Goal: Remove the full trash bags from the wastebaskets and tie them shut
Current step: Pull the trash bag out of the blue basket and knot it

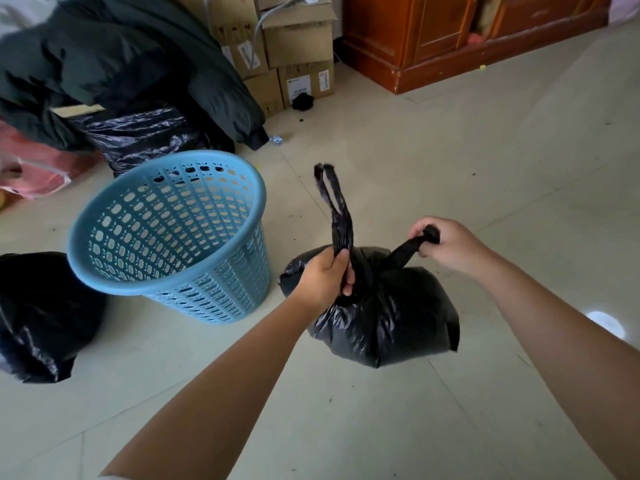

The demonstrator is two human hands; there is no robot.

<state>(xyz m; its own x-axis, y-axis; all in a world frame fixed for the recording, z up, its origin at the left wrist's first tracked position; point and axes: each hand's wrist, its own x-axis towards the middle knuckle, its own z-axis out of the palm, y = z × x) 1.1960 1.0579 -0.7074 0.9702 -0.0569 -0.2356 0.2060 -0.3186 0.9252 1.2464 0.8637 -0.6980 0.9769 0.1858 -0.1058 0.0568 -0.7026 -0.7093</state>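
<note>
A full black trash bag (391, 313) sits on the tiled floor at centre. My left hand (323, 277) grips one of its handle loops, which sticks up above my fist. My right hand (446, 245) is closed on the other handle and pulls it to the right. The two handles cross at the bag's neck between my hands. A blue perforated wastebasket (166, 237) stands to the left of the bag with no liner inside. Another black trash bag (41, 317) lies at the left edge.
A third black bag (138, 136) sits behind the basket under a dark green jacket (114, 60). Cardboard boxes (298, 46) are stacked at the back. A wooden cabinet (467, 39) stands at the back right. Pink cloth (38, 168) lies at far left.
</note>
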